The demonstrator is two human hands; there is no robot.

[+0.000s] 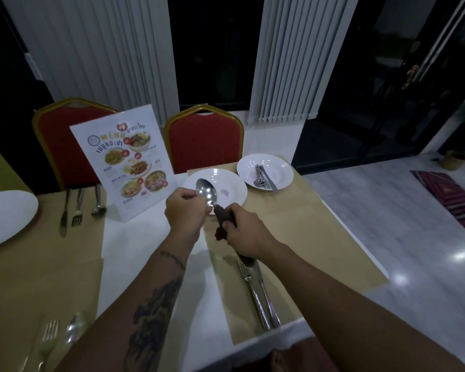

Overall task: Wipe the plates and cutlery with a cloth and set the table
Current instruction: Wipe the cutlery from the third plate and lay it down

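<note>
Head view. Nearest, well left of both hands: near-left fork (47, 342) and near-left spoon (74, 328), one each. Behind the right wrist lie one fork (249, 285) and one knife (267, 302), side by side on a tan mat.

Left hand (184, 210): fingers curled, pinching the bowl edge of the held spoon (206, 190). Right hand (242, 232): fingers closed round a dark cloth (224, 218), which wraps the spoon's handle. The spoon is raised, with its bowl over the centre plate (231, 183).

Likely step: wiping the handle. To do it well, keep the pinch firm, draw the cloth the full length, then polish both bowl faces without bare fingers touching them again.

Left of the left fingers: menu stand (124, 162); beyond it a knife, fork and spoon set (78, 208), then the left plate (6, 218). Past the fingertips, to the right: far plate (279, 167) holding unsorted cutlery (263, 179), number unclear.

Count: three plates, two red chairs (204, 140).
</note>
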